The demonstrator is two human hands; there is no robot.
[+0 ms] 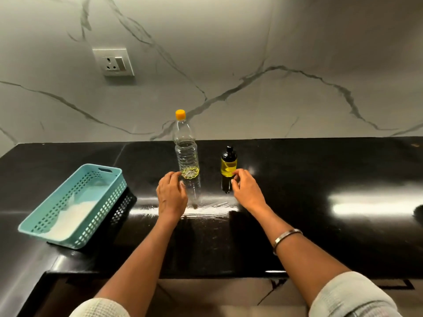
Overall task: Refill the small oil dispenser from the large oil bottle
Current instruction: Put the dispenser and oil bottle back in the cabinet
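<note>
Two hands (171,193) (246,191), one large bottle (185,154), one dispenser (228,164), one basket (75,202), one socket (113,62).

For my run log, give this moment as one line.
left hand open by clear orange-capped plastic bottle | right hand open by small dark capped dispenser

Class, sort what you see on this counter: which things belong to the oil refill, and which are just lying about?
Belong to the job:
large bottle, orange cap on
small dispenser, black cap on
left hand, by the bottle
right hand, by the dispenser

Lying about:
teal basket holding something white
wall socket
</note>
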